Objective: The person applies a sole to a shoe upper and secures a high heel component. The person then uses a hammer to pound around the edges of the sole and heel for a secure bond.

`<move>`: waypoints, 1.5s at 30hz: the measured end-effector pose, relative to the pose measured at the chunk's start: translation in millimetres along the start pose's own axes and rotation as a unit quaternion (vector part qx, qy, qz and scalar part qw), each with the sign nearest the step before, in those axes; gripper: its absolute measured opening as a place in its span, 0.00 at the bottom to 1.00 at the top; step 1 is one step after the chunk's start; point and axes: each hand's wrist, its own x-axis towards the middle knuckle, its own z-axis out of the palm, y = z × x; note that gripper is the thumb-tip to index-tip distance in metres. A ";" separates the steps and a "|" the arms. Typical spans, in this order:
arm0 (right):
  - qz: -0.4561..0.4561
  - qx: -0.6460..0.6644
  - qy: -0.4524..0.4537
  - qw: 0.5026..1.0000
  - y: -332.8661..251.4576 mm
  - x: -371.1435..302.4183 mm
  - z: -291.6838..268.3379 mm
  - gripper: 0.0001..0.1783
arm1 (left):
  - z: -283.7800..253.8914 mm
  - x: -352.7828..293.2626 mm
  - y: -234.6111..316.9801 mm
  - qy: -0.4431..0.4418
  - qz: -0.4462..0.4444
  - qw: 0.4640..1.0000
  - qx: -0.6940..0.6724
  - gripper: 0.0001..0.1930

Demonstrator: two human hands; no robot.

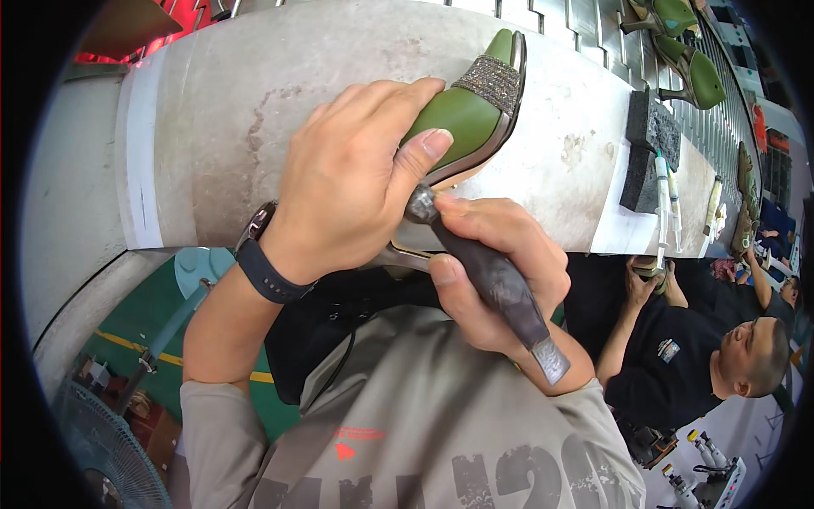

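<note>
A green pointed-toe high-heeled shoe [454, 127] with a glittering dark band lies tilted on its side, toe pointing away from me. My left hand [352, 165] is closed over its back part, thumb pressed on the green upper, and hides much of it. The slim metallic heel [409, 257] shows below that hand. Closed around a dark-handled hand tool [492, 276], my right hand [513, 246] is just right of the heel. The tool's rounded knob [420, 204] lies by the shoe's sole edge, and its flat metal end [550, 361] points back toward me.
The pale, stained worktop [229, 127] spans ahead. At its right are a black block [649, 153] and syringes [663, 191]. More green heeled shoes [699, 76] stand on the slatted conveyor [593, 42]. A co-worker [678, 365] sits at right; a fan [106, 450] is lower left.
</note>
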 end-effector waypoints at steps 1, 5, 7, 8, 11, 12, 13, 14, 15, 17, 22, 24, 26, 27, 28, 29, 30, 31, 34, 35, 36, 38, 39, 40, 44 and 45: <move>-0.001 0.001 0.003 1.000 -2.2 -0.9 2.1 0.18 | 0.0 -0.1 0.1 -0.003 -0.002 1.000 0.000 0.21; 0.068 0.046 -0.040 0.996 -11.9 -0.1 0.2 0.17 | 1.4 -1.7 -0.5 -0.020 -0.061 0.994 -0.085 0.21; 0.052 0.044 -0.067 0.995 -8.7 3.7 -4.7 0.16 | -3.0 0.7 7.7 -0.040 -0.114 0.983 -0.135 0.21; 0.087 0.082 -0.063 0.991 -6.8 4.0 -3.9 0.16 | -6.0 2.0 9.2 -0.058 -0.168 0.967 -0.184 0.21; -0.060 -0.053 -0.042 0.996 -6.1 9.7 -20.8 0.17 | -1.9 -0.2 -5.4 -0.018 -0.053 0.995 -0.083 0.21; -0.073 -0.071 -0.009 0.995 -4.3 7.4 -28.7 0.17 | -2.5 -0.5 -5.3 -0.015 -0.053 0.995 -0.081 0.21; -0.085 -0.089 0.023 0.992 -2.5 3.4 -33.2 0.18 | -3.2 -0.3 -3.8 -0.014 -0.045 0.997 -0.059 0.20; -0.062 -0.074 0.065 0.993 -2.7 -1.2 -34.3 0.18 | -1.7 0.4 -2.3 -0.018 -0.034 0.998 -0.041 0.20; -0.074 -0.091 0.081 0.990 2.4 0.5 -37.2 0.18 | -1.1 1.1 -1.7 -0.018 -0.034 0.998 -0.045 0.20; -0.024 -0.121 0.074 0.990 9.9 9.3 -35.8 0.17 | -0.5 2.7 -1.7 -0.005 -0.021 0.999 -0.042 0.19; -0.053 -0.116 0.053 0.990 12.4 18.8 -38.7 0.15 | 7.1 2.5 -6.3 0.048 0.003 0.998 -0.048 0.16; -0.044 -0.123 0.045 0.990 9.1 21.2 -39.9 0.15 | 7.7 2.2 -6.4 0.056 0.009 0.998 -0.040 0.16; -0.037 -0.128 0.039 0.990 7.9 20.0 -38.8 0.15 | 8.4 2.7 -5.9 0.065 0.018 0.997 -0.031 0.16; -0.051 -0.140 0.042 0.988 9.3 16.5 -35.3 0.16 | 6.6 2.5 -5.0 0.066 0.019 0.997 -0.031 0.16; -0.064 -0.151 0.046 0.985 9.8 13.3 -30.9 0.16 | 3.5 2.2 -3.2 0.040 0.004 0.999 -0.030 0.17; -0.079 -0.161 0.044 0.983 8.3 10.7 -24.9 0.16 | 1.4 2.2 -1.7 0.013 -0.009 0.999 -0.029 0.18; -0.096 -0.167 0.045 0.980 6.0 8.7 -17.7 0.15 | 1.3 2.3 -1.5 0.013 -0.006 0.999 -0.029 0.18; -0.112 -0.173 0.047 0.977 3.3 6.6 -10.3 0.15 | 2.2 2.7 -1.8 0.016 -0.007 0.999 -0.033 0.18; -0.015 -0.095 0.038 0.995 -11.8 -2.8 1.0 0.14 | 1.3 1.1 -0.2 0.012 -0.009 0.999 -0.039 0.18; 0.064 -0.031 0.023 0.997 -16.5 -4.3 0.2 0.14 | 0.0 1.6 1.1 0.006 -0.014 0.999 -0.042 0.18; 0.050 -0.016 0.015 0.998 -13.1 -5.6 -1.1 0.14 | -1.0 1.4 0.0 0.003 -0.007 0.999 -0.040 0.18; 0.162 0.083 -0.005 0.983 -23.0 -6.7 -12.1 0.13 | -4.7 2.8 -5.3 -0.034 0.020 0.997 -0.063 0.19; 0.271 0.182 -0.034 0.945 -25.1 -7.1 -19.2 0.13 | -7.8 4.3 -4.0 -0.039 0.027 0.997 -0.059 0.19; 0.276 0.195 -0.030 0.941 -22.0 -7.7 -27.1 0.13 | -10.7 4.3 -1.0 -0.066 0.016 0.996 -0.064 0.20; 0.264 0.196 0.086 0.940 -3.2 -14.9 -64.4 0.12 | -8.1 11.7 19.9 -0.084 0.028 0.996 -0.012 0.32; 0.264 0.224 0.133 0.929 -0.1 -12.3 -67.2 0.12 | -4.7 13.4 24.5 -0.079 0.033 0.996 0.014 0.40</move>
